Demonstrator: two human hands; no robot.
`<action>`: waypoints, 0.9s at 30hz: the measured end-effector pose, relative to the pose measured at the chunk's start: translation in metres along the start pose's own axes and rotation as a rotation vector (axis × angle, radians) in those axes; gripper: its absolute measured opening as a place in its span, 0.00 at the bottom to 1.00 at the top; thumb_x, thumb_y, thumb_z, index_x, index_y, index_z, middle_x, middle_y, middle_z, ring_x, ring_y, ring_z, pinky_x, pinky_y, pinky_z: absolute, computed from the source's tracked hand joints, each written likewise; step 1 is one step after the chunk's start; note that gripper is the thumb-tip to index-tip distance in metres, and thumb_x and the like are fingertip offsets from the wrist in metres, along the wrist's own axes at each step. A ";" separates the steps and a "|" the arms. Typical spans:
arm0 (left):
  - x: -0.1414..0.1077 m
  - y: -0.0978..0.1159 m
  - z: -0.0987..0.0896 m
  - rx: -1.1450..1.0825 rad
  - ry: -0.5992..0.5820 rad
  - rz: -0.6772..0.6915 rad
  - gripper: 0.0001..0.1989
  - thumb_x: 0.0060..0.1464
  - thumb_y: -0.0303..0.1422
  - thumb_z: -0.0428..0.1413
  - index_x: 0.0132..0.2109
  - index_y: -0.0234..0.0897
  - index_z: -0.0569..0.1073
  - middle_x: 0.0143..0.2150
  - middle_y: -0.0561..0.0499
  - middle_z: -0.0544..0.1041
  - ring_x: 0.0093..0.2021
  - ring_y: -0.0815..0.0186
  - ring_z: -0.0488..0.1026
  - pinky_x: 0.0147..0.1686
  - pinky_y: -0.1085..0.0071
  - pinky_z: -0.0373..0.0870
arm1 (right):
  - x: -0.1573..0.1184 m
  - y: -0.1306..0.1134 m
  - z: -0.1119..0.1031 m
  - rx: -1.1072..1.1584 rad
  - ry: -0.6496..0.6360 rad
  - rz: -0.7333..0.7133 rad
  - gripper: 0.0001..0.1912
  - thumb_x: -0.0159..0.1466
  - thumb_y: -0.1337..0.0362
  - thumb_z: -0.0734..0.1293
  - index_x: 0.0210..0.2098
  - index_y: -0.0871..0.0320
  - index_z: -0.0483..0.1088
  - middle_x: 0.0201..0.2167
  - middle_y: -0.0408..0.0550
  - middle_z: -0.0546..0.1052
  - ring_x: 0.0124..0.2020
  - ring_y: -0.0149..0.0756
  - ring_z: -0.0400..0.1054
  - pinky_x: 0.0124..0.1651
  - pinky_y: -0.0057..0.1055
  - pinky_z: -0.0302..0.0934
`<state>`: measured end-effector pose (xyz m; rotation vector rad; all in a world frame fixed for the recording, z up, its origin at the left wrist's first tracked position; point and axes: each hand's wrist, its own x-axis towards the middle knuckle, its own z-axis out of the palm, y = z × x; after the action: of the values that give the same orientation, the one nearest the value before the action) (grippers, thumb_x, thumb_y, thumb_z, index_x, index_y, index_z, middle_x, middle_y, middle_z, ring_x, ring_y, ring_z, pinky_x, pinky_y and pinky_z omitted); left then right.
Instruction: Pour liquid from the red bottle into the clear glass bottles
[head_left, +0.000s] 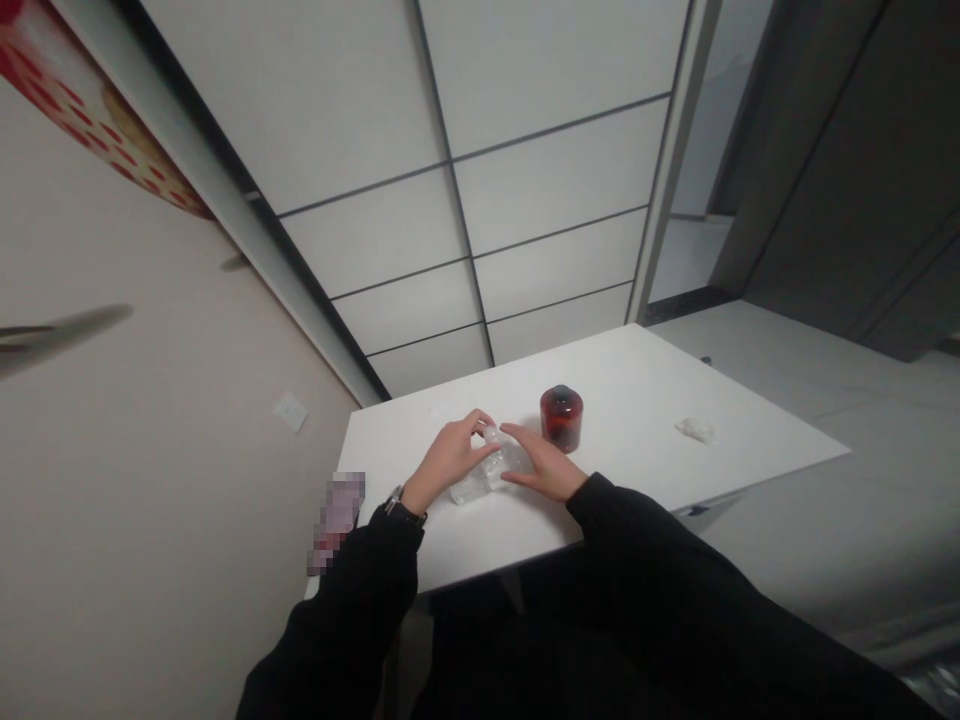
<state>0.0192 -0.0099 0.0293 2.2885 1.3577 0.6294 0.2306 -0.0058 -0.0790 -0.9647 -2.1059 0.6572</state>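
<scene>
A clear, shiny item (491, 470), like a see-through plastic bottle or wrapping, rests on the white table (615, 480) between my hands. Its exact kind cannot be made out. My left hand (450, 455) curls over it from the left, thumb and fingers closed about its small rounded top. On the other side, my right hand (551, 465) has its thumb and fingers spread apart, close against the item; whether they touch it is unclear. A dark red-brown translucent jar (561, 420) with a dark top stands upright just behind my right hand.
A crumpled whitish piece (696, 430) lies on the table's right part. At the left edge is a blurred-out purple-pink object (337, 520). A wall (187, 450) runs along the left, and white panelled doors (555, 200) stand behind the table.
</scene>
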 end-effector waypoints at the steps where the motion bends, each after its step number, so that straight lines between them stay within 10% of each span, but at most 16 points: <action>1: 0.000 0.000 0.000 0.030 0.010 0.006 0.14 0.56 0.33 0.68 0.47 0.40 0.74 0.45 0.48 0.83 0.48 0.56 0.80 0.51 0.60 0.74 | 0.006 0.002 0.002 -0.002 -0.013 0.002 0.40 0.61 0.55 0.78 0.69 0.56 0.64 0.67 0.64 0.72 0.68 0.54 0.68 0.71 0.54 0.62; 16: 0.000 -0.005 0.011 0.101 -0.146 0.071 0.18 0.55 0.22 0.62 0.51 0.40 0.76 0.53 0.46 0.79 0.54 0.56 0.77 0.58 0.60 0.72 | 0.018 -0.004 -0.007 -0.050 -0.057 0.065 0.33 0.56 0.55 0.82 0.58 0.55 0.74 0.58 0.56 0.79 0.58 0.53 0.77 0.61 0.48 0.70; 27: 0.004 0.013 0.016 0.089 -0.190 0.182 0.39 0.58 0.41 0.68 0.71 0.44 0.61 0.61 0.42 0.77 0.61 0.51 0.76 0.61 0.56 0.72 | 0.019 -0.002 -0.007 -0.058 -0.067 0.073 0.30 0.57 0.59 0.81 0.57 0.54 0.74 0.59 0.56 0.79 0.58 0.53 0.77 0.58 0.47 0.72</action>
<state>0.0392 -0.0143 0.0236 2.4908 1.1196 0.4003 0.2267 0.0089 -0.0658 -1.0695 -2.1668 0.6769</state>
